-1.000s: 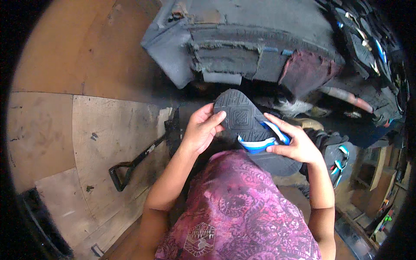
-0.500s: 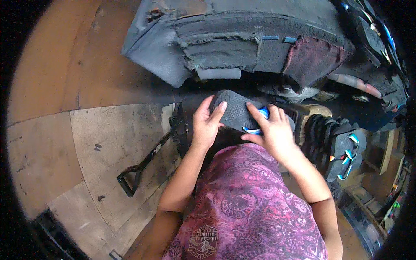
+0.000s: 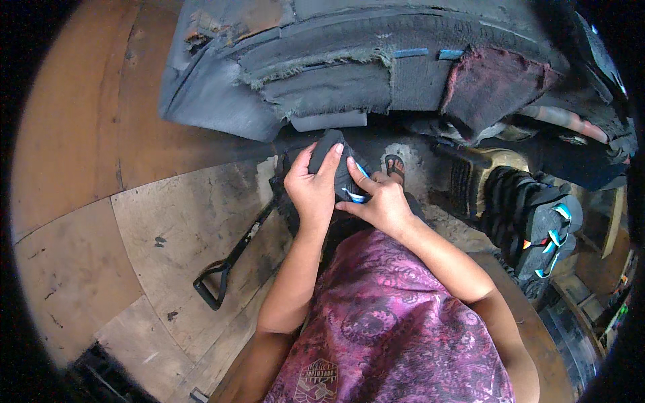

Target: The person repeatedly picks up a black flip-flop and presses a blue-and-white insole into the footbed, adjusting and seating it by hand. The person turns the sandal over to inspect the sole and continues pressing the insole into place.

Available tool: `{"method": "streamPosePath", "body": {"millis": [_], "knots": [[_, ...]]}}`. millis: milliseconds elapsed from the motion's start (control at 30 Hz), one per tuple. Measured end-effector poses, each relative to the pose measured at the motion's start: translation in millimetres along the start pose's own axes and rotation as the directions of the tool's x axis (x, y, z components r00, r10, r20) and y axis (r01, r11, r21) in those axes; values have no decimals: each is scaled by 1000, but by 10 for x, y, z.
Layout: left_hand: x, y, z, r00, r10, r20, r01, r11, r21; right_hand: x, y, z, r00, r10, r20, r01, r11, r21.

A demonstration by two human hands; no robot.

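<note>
A dark grey flip-flop [image 3: 342, 173] with a blue and white strap is held up in front of my body, its sole turned steeply. My left hand [image 3: 312, 190] grips one end, with the thumb pressed along the sole and the fingers round the far side. At the strap, my right hand [image 3: 383, 203] holds the flip-flop between thumb and fingers. Part of the sole is hidden behind both hands.
A worn padded bench [image 3: 416, 80] with cloth patches spans the far side. Several stacked flip-flops [image 3: 547, 232] hang or stand at the right. On the left, a black-handled tool [image 3: 232, 255] leans over the wooden boards [image 3: 175, 228]. A sandalled foot [image 3: 395, 166] shows below.
Both hands have moved slightly left and turned the flip-flop, so its sole appears narrower. The right hand has come closer to the left. A foot now shows beyond the right hand.
</note>
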State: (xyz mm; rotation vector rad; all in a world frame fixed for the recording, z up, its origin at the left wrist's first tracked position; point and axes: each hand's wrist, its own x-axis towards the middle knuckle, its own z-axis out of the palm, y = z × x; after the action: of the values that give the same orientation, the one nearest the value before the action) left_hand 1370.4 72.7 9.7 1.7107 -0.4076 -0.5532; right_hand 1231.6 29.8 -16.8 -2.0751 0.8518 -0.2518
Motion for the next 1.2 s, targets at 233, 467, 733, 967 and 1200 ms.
{"method": "streamPosePath", "body": {"millis": [233, 467, 733, 967, 1200], "knots": [[99, -120, 64, 1000, -19, 10, 18, 996, 89, 20, 8, -42, 993, -92, -73, 106, 971, 216], [156, -145, 386, 987, -139, 76, 147, 982, -116, 152, 84, -338, 965, 201, 167, -223, 967, 124], [-222, -193, 255, 925, -243, 292, 380, 574, -725, 82, 144, -783, 944, -330, -9, 213, 630, -747], [-259, -139, 94, 983, -152, 102, 178, 917, -357, 92, 376, -410, 916, -389, -93, 283, 796, -536], [-47, -86, 77, 983, 159, -91, -140, 972, 190, 162, 309, 170, 973, -157, -169, 135, 981, -136]]}}
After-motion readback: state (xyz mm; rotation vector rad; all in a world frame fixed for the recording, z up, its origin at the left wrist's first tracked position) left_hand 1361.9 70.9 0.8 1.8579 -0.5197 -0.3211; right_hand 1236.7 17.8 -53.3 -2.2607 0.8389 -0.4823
